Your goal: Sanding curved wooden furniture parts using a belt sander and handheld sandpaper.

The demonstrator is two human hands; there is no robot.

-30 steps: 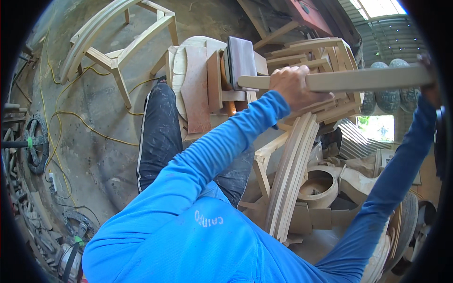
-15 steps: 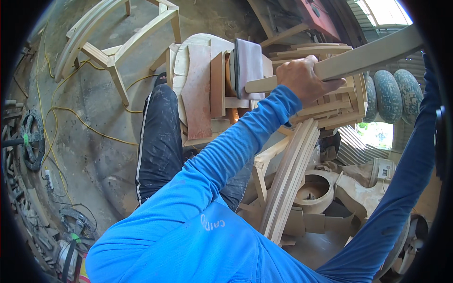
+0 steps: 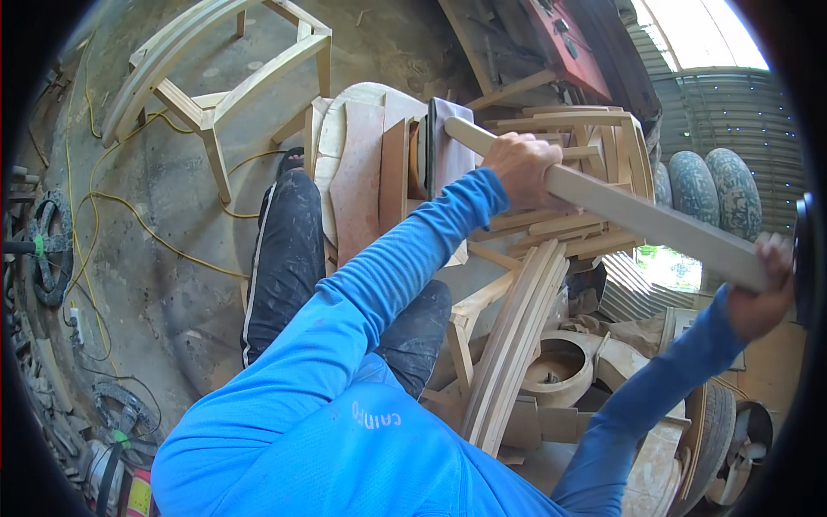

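A long, pale wooden slat slants from the centre down toward the right rim, with both my hands closed round it. My left hand grips it near its upper left end. Farther along, at the lower right end, my right hand is wrapped about it. The slat's upper left tip lies against or just before an upright pad with a pale, worn face and a dark edge, which looks like a sanding surface. Whether they touch, I cannot tell. Behind the pad stand brown boards on a wooden stand.
Stacked wooden frames stand beyond my left hand. Several curved strips lean below it, near a round housing. A wooden chair frame and a yellow cord are on the floor at left.
The slat has swung round: its right end dropped and its left tip rose along the pad. My right hand has come into view on it, and my left hand shifted slightly left and down.
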